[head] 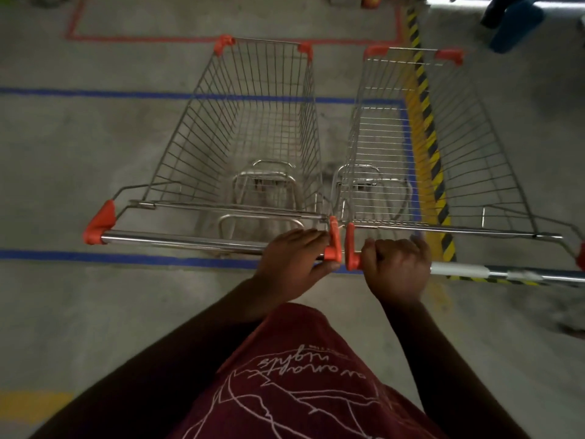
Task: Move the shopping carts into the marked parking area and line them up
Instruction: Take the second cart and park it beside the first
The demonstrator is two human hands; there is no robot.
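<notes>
A person in a dark red printed shirt (304, 384) is standing on a grey concrete floor (63, 185), looking down over both arms. The left hand (292, 259) is wrapping its grip around the right end of the left cart's handle bar (183, 241), fingers curling over the top and thumb lying underneath, right beside the orange end cap (334, 242). The right hand (395, 267) is closing in a fist around the left end of the right cart's handle bar (506, 274), just beside that bar's orange cap (350, 248). The two caps are sitting almost touching between the hands.

The left cart (253, 122) and the right cart (411, 137), both bare wire baskets, are standing side by side and pointing away from the person. A blue floor line (95, 258) is running under the handles, and a second blue line (95, 91) is crossing farther off under the baskets. A yellow and black striped strip (424, 106) is running beneath the right cart. Beyond the cart fronts, a red outline (142, 38) is marking a box on the floor. A blue object (516, 23) is sitting at the far right, too blurred to identify.
</notes>
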